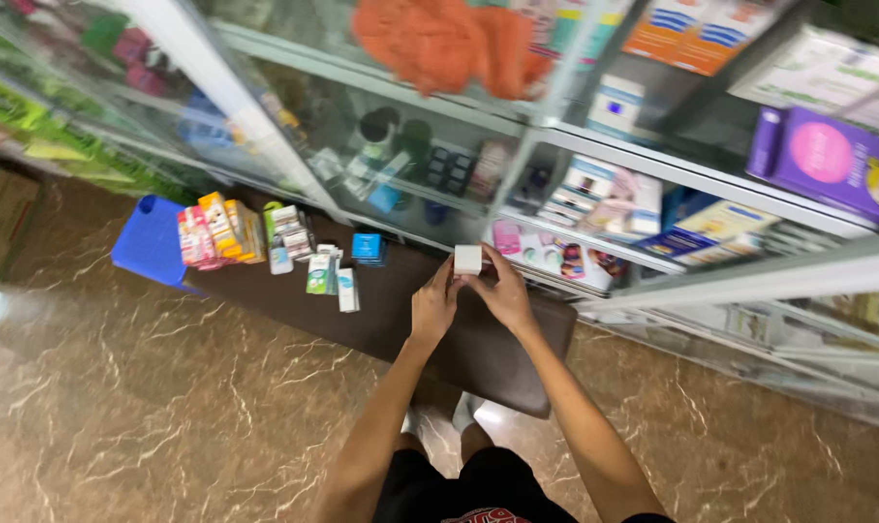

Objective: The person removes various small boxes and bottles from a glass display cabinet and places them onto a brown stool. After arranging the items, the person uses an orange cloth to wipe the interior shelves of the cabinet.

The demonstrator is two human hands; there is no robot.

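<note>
A small white box (pixel 467 259) is held between both hands above the right half of a dark brown counter (pixel 400 320). The left hand (pixel 433 305) is closed on the box's lower left side, with its fingertips pressed to it; the right hand (pixel 502 291) is closed on the right side and top edge. Each grip is thus clenched on the white box, which is kept upright and clear of the counter, just in front of a glass cabinet (pixel 575 194).

On the counter's left half, a row of small cartons is seen: pink and orange packs (pixel 216 232), green and white boxes (pixel 318 271), and a blue box (pixel 367 247) standing nearest to the hands yet well apart from them. A blue stool (pixel 149 242) is set at the counter's far left end, touching or just beside it.

Behind the glass, shelves are filled with assorted packages; a purple box (pixel 827 160) lies at the upper right, and an orange cloth (pixel 439 44) is seen at the top. The floor (pixel 120 407) is of brown marbled tile.
</note>
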